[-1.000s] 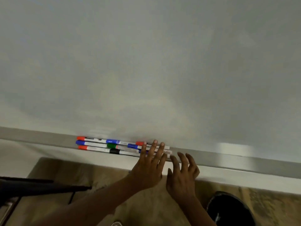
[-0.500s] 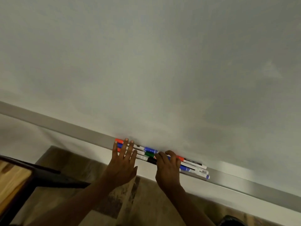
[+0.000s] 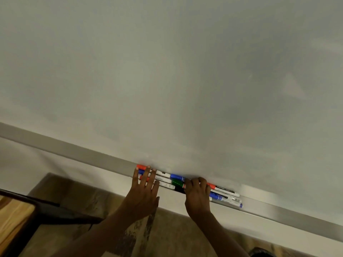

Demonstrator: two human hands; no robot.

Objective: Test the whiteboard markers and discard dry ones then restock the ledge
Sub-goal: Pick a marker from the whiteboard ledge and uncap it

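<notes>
Left hand [image 3: 143, 193] lies flat, fingers spread, on colour-capped white plastic markers [image 3: 176, 179] along the grey metal ledge [image 3: 74, 151]; right hand [image 3: 197, 195] curls over them. Recommend light pressure so none rolls off.

Grey ledge [image 3: 92, 154]: whiteboard markers [image 3: 167, 179] lying lengthwise in rows, from under left hand [image 3: 143, 193] fingers to beyond right hand [image 3: 197, 196].
</notes>
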